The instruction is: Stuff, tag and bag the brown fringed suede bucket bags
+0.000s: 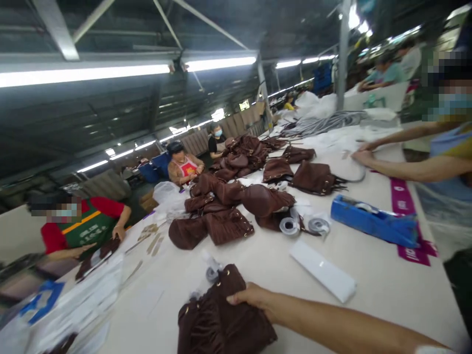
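Bare right hand (256, 299), whitish sleeve (432, 349).
From here I make out an ungloved hand with a rounded thumb (238, 297), a plain wrist (273, 308) and a long, uncovered forearm (339, 318), smooth and tapering, meeting that pale sleeve (just a sliver of its edge shows, too little to tell the cloth).

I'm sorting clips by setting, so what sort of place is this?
Probably a factory or workshop handling bags: brown bags heaped on a long white table, a blue tape dispenser, and a worker in a green apron suggest it.
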A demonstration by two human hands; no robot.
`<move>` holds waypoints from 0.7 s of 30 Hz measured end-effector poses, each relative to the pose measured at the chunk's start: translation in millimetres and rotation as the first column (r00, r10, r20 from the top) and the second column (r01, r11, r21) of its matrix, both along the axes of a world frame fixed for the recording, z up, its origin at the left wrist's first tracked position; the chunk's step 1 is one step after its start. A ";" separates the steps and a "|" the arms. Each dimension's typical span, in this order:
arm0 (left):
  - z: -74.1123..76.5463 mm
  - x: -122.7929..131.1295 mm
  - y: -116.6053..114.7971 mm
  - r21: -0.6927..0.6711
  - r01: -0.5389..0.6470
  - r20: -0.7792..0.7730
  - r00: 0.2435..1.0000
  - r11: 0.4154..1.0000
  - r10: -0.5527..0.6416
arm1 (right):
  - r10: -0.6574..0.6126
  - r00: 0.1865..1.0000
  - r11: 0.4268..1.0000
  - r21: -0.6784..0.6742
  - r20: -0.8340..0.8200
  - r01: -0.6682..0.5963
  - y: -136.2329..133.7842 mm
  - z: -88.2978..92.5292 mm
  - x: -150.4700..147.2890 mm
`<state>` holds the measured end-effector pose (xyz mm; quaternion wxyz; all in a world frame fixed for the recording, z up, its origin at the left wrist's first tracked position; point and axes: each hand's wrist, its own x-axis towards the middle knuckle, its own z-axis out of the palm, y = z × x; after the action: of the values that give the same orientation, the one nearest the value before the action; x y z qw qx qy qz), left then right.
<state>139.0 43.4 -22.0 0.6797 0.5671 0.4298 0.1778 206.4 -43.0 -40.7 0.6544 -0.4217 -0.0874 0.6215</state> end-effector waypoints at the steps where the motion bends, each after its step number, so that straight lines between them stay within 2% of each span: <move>1: 5.5 14.6 -2.0 0.024 -0.001 0.014 1.000 1.000 0.001 | -0.049 0.999 0.998 0.033 0.007 0.049 3.8 7.5 2.3; 3: 17.5 29.3 -4.8 0.062 -0.006 0.042 0.999 0.998 0.003 | -0.122 0.992 0.987 0.107 0.015 0.119 9.7 19.8 3.2; 5: 28.5 23.1 -4.6 0.026 0.033 0.121 0.992 0.999 -0.036 | -0.135 0.991 0.980 0.148 0.013 0.132 11.8 26.5 -0.3; 7: 35.9 -5.0 -3.8 -0.054 0.092 0.225 0.971 0.994 -0.078 | -0.104 0.994 0.983 0.152 0.018 0.100 6.1 28.8 -8.0; 9: 39.0 -50.6 -7.5 -0.129 0.086 0.290 0.956 0.988 -0.045 | -0.031 0.999 0.991 0.131 0.027 0.027 -8.0 31.3 -17.3; 12: 43.0 -122.4 -23.4 -0.201 -0.092 0.272 0.951 0.975 0.146 | 0.036 0.998 0.994 0.101 0.048 -0.041 -26.9 43.5 -22.9; 14: 50.4 -152.3 -29.3 -0.238 -0.173 0.280 0.930 0.956 0.237 | 0.061 0.995 0.998 0.026 0.074 -0.063 -27.5 56.5 -20.0; 18: 78.1 -168.8 -14.5 -0.246 -0.220 0.347 0.890 0.944 0.298 | -0.005 0.996 1.000 0.010 0.091 0.005 -22.9 85.7 -10.7; 21: 93.2 -176.6 -17.0 -0.053 -0.189 0.437 0.879 0.981 0.193 | -0.090 0.994 0.996 0.025 0.064 0.089 -35.0 99.0 1.7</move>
<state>-37.6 26.3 71.3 0.7409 0.4640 0.3197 0.3654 208.1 -78.0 58.4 0.6828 -0.4382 -0.0965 0.5766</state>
